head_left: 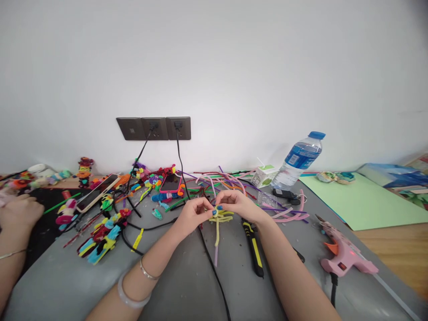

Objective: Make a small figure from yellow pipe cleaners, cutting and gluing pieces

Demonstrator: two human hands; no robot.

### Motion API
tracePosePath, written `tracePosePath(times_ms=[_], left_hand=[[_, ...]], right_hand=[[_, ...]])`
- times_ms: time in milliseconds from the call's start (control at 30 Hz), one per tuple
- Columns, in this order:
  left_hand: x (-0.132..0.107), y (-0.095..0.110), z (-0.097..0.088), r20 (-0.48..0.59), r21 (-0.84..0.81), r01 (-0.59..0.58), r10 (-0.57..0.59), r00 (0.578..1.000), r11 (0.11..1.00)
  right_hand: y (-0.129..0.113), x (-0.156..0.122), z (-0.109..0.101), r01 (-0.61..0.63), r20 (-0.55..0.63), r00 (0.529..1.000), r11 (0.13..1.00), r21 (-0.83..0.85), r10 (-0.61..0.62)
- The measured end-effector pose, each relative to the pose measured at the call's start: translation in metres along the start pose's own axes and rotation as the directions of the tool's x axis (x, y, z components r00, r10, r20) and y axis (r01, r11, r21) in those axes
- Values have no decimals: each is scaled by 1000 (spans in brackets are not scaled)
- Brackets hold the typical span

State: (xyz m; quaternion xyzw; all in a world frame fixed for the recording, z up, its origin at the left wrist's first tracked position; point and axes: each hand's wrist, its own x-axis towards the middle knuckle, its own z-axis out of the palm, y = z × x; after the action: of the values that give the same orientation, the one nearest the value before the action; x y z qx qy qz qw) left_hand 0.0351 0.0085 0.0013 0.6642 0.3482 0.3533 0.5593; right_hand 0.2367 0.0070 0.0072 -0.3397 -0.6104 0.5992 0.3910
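Observation:
Both my hands meet above the grey mat. The fingertips of my left hand [195, 215] are pinched on a yellow pipe cleaner [217, 232] that is bent and looped. My right hand [236, 206] grips the same piece from the other side, thumb and finger closed. Several yellow strands fan out under the fingers, and one hangs down towards me. A pale purple pipe cleaner [216, 257] sticks out below it. Just right of my hands lies a tool with a black and yellow handle [254, 253], its far end partly hidden. The fingers cover the exact joint of the strands.
A pink glue gun [344, 255] rests at the right, near a green sheet [364, 203]. A tilted water bottle [297, 160] and a drink carton [264, 175] stand by the wall. Pipe-cleaner figures [103, 236] and black cables [209, 254] lie leftward. Another person's hand [20, 216] is at far left.

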Motion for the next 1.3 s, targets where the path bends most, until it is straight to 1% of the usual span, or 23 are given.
tracePosePath(times_ms=[100, 233, 333, 400, 500, 567, 800, 900, 1100, 1233, 1300], left_hand=[[0, 2, 0, -32, 10, -23, 23, 999, 1000], [-1, 3, 0, -80, 83, -89, 96, 992, 993], [-2, 2, 1, -131, 150, -164, 184, 974, 975], [-2, 1, 1, -185, 154, -196, 224, 957, 968], [-1, 1, 1, -248, 138, -194, 223, 943, 971], [-1, 0, 1, -267, 129, -184, 213, 940, 974], [-1, -5, 0, -292, 58, -228, 235, 927, 972], [-1, -5, 0, -300, 64, -234, 243, 923, 970], [-1, -2, -1, -325, 9, -225, 216, 921, 974], [-1, -1, -1, -328, 26, -230, 226, 917, 973], [-1, -2, -2, -316, 77, -240, 252, 915, 968]], right_hand=[[1, 1, 0, 12, -42, 999, 1000, -1, -12], [4, 4, -1, 84, -151, 985, 996, -3, -84], [5, 6, 0, 126, -188, 974, 992, -18, -127], [5, 7, 2, 151, -188, 970, 987, -45, -157], [5, 8, 4, 182, -177, 966, 981, -60, -190], [6, 9, 5, 191, -177, 964, 980, -56, -198], [5, 9, 4, 198, -175, 962, 977, -75, -209], [5, 8, 4, 195, -178, 962, 978, -78, -206], [4, 8, 5, 178, -181, 964, 978, -108, -196], [4, 8, 6, 172, -190, 962, 977, -125, -194], [5, 8, 5, 167, -197, 962, 977, -135, -192]])
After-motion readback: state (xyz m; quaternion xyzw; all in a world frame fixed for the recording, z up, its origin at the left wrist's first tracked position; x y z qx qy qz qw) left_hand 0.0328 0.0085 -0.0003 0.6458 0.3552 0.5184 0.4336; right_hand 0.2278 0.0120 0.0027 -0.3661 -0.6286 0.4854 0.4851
